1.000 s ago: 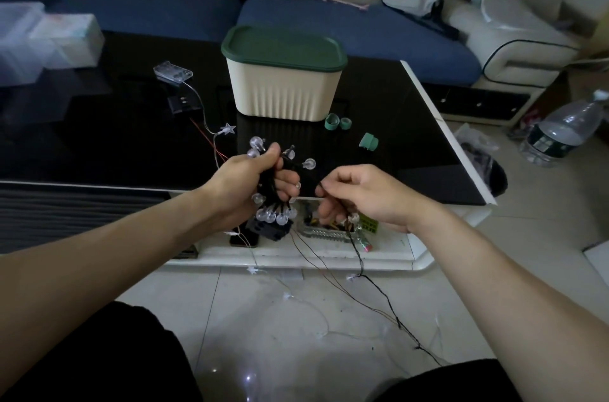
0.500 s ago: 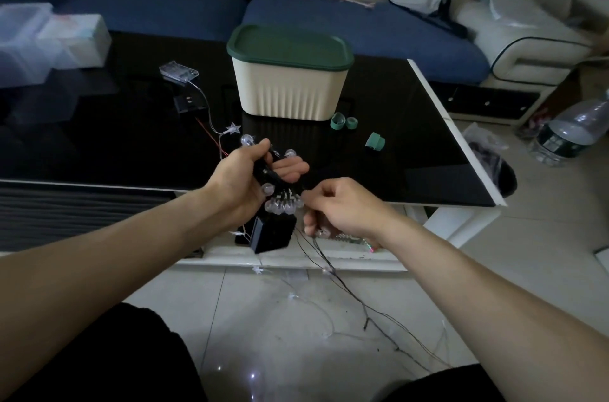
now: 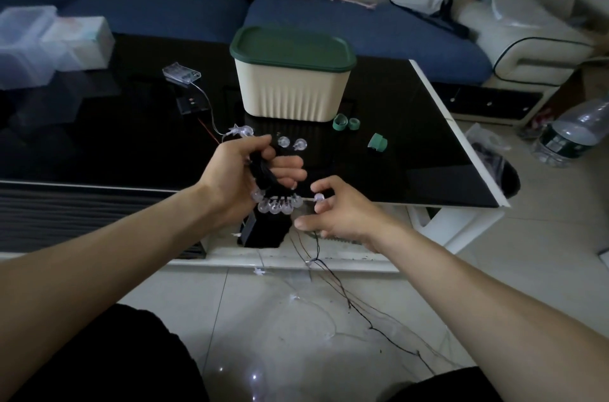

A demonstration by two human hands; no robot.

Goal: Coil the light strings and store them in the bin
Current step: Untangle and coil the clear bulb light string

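Note:
My left hand grips a coiled bundle of black-wired light string, with several clear round bulbs hanging below my fingers and a black battery box dangling under them. My right hand is just right of the bundle and pinches one bulb on the loose wire. The rest of the black wire trails down onto the floor tiles. The cream bin with its green lid on stands shut on the black table, behind my hands.
A clear battery box with a thin star-light wire lies on the black table. Green rings and a green cap sit right of the bin. More thin wire lies on the floor. A water bottle stands at the right.
My left hand has turned the coil and lifted it slightly. My right hand has opened out from a closed pinch and now holds one bulb close to the bundle.

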